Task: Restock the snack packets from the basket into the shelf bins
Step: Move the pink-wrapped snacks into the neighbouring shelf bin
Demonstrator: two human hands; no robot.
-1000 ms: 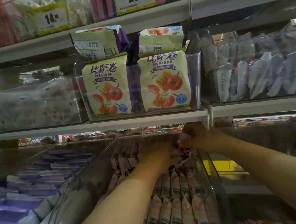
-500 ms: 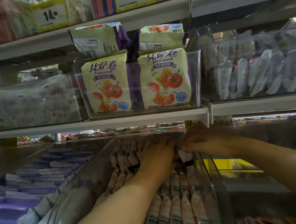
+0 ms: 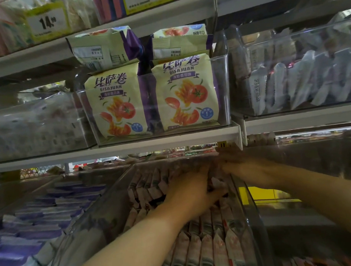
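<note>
Both of my arms reach into a clear shelf bin [image 3: 254, 220] on the lower shelf. It is packed with rows of upright pink-and-white snack packets [image 3: 207, 249]. My left hand [image 3: 188, 191] lies over the packets at the back of the bin, fingers stretched forward and pressing on them. My right hand [image 3: 245, 167] comes in over the bin's right wall, with its blurred fingers pointing left just under the shelf edge. One packet tip [image 3: 218, 183] sticks up between the two hands. The basket is out of view.
The white shelf edge [image 3: 171, 142] hangs just above my hands. A bin above holds yellow tomato-print bags [image 3: 116, 107]. To the lower left is a bin of purple packets [image 3: 43, 221], and at upper right a bin of white packets [image 3: 300, 81].
Both hands have pushed deeper toward the back of the bin. My right hand has flattened from a curled hold at the shelf edge, and the camera has moved closer.
</note>
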